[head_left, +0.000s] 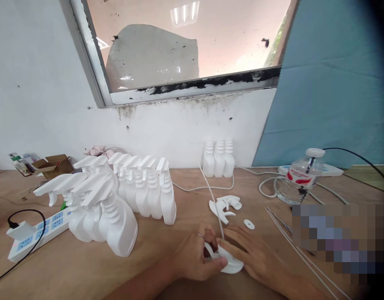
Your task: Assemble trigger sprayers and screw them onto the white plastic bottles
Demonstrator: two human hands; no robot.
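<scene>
Low over the table's front, a white trigger spray head point(233, 263) is between my hands. My left hand point(196, 258) grips it from the left with bent fingers and thumb. My right hand point(252, 252) has its fingers laid over the right side of the head, around the base of a thin white dip tube point(213, 198). The tube slants up and away from the head. Just beyond my fingers lie loose white spray-head parts point(224, 206) and a small white disc point(249, 224).
Several white spray bottles with trigger heads point(116, 225) stand at left, near a power strip point(51, 229). White bottles without heads point(219, 160) stand by the wall. Loose tubes point(299, 248) and a water bottle point(304, 175) are at right. A cardboard box point(56, 166) sits far left.
</scene>
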